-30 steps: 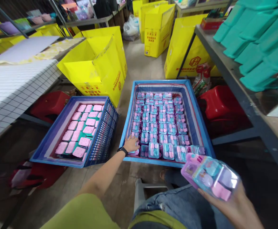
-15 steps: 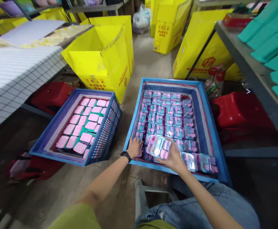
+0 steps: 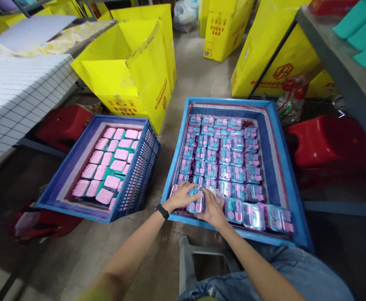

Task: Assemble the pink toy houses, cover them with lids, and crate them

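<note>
In the near part of the right-hand blue crate, a small clear plastic case with pink and teal pieces is between my hands. My left hand, with a dark watch at the wrist, curls its fingers over the case's left and far side. Against the right side of the same case, my right hand closes its fingers, partly covering it. Behind the right hand, another clear case shows only in part. Similar cases stand in rows in this crate, with a row of several tilted ones along the near edge.
Left of it stands a blue basket holding pink-topped pieces. Yellow boxes stand beyond both. Red stools sit under the side tables, and a grey stool is below my arms.
My right hand has lowered its case into the near row and turned it. My left hand has moved right onto the case. More tilted cases show in the near row.
</note>
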{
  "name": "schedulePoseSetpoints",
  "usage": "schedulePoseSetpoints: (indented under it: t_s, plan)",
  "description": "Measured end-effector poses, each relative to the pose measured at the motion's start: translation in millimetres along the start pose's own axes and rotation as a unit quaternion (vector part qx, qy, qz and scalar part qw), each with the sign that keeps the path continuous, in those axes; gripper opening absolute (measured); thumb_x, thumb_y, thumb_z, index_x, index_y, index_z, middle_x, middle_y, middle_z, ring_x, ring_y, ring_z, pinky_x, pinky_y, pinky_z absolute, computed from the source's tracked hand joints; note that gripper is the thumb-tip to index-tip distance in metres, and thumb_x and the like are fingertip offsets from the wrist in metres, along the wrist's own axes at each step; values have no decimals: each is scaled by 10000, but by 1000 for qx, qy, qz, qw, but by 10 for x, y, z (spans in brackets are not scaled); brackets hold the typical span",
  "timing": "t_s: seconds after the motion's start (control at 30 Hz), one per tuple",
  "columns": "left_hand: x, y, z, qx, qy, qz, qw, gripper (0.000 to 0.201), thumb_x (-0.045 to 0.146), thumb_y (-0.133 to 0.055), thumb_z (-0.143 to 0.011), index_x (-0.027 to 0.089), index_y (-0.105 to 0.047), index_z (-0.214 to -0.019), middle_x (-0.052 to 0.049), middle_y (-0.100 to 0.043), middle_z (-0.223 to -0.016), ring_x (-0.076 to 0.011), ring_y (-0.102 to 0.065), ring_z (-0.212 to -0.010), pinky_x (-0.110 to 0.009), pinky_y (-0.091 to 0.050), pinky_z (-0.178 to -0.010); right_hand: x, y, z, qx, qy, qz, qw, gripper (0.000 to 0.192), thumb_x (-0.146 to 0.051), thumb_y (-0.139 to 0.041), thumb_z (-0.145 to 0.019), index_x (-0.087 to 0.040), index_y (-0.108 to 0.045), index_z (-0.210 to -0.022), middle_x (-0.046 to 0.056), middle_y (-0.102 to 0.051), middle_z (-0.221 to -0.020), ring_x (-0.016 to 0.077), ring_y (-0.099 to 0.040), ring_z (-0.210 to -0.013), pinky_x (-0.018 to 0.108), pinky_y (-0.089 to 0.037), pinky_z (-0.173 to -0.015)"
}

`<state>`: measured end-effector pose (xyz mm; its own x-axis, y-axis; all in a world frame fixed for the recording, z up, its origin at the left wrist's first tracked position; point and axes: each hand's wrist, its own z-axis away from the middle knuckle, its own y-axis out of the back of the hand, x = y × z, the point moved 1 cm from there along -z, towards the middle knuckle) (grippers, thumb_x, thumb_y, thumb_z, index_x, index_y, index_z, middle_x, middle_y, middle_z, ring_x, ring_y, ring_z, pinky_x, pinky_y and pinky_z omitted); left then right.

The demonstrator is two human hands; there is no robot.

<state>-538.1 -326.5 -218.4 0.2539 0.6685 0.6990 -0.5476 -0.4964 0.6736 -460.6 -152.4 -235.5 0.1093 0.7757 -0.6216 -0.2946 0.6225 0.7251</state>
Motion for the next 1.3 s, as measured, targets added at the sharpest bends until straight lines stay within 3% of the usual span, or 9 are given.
schedulePoseSetpoints:
  t_s: [0.13,0.33,0.43,0.57,0.7,0.83,0.93,1.03,1.3]
  plan:
    - [73,51,-149,-88,-22,30,995,802,532,-875,-714,221,-569,-1387,-84,-653,-1356,-292,-605,-1248,-383,-466,-1092,3,-40,-61,1,-32,-3,999,993,-309,-784,-635,-226,-319,-1508,197,-465,-1541,422,-411,-1432,676,-256,-1129]
    - [-5,201,-347,-140,-8,29,990,760,562,-834,-750,221,-577,-1379,-74,-674,-1326,-297,-626,-1233,-393,-469,-1080,19,-94,-162,-16,-38,1,999,1048,-326,-830,-624,-219,-314,-1530,193,-440,-1573,396,-411,-1450,635,-238,-1173]
    - [-14,100,-365,-169,-14,21,985,634,493,-825,-797,196,-614,-1316,-76,-699,-1268,-240,-659,-1160,-360,-508,-1031,62,-148,-134,-29,-40,6,999,1091,-269,-877,-565,-239,-355,-1522,182,-479,-1552,420,-444,-1424,677,-144,-1196]
    - [-20,-185,-337,-181,16,-40,983,456,465,-713,-924,151,-640,-1246,-111,-680,-1248,-270,-644,-1167,-513,-491,-1058,164,-209,-45,-37,-39,4,999,1106,-209,-889,-522,-261,-404,-1515,179,-446,-1581,479,-463,-1393,752,-32,-1178]
    - [25,-343,-329,-183,37,-98,977,426,476,-658,-965,161,-641,-1252,-113,-656,-1291,-282,-613,-1221,-552,-444,-1107,355,-123,65,-6,-14,-26,1000,914,-326,-776,-705,-241,-396,-1532,159,-377,-1629,401,-408,-1460,653,-229,-1208]
    - [102,-262,-327,-191,38,-131,972,446,500,-675,-948,174,-657,-1250,-110,-653,-1323,-288,-581,-1280,-564,-387,-1156,627,96,253,77,-10,-61,995,674,-406,-488,-938,-160,-356,-1552,192,-438,-1583,326,-413,-1471,572,-354,-1190]
    - [101,-143,-326,-164,77,-164,970,467,524,-593,-992,192,-617,-1319,-128,-572,-1438,-303,-517,-1351,-582,-356,-1175,758,203,457,121,-13,-82,989,593,-409,-433,-960,-169,-444,-1502,177,-547,-1495,323,-510,-1397,573,-388,-1177]
    - [64,-97,-340,-189,124,-183,957,462,542,-579,-995,169,-639,-1261,-127,-629,-1335,-294,-594,-1248,-566,-441,-1108,766,219,673,140,-16,-100,985,539,-435,-448,-957,-188,-545,-1426,149,-623,-1420,312,-566,-1345,545,-437,-1153]
    - [114,-244,-357,-200,152,-170,953,517,544,-547,-1013,175,-559,-1375,-130,-619,-1336,-281,-629,-1192,-528,-524,-1028,603,308,1276,170,-45,-128,976,487,-469,-449,-968,-181,-642,-1310,151,-698,-1312,309,-658,-1235,516,-542,-1051]
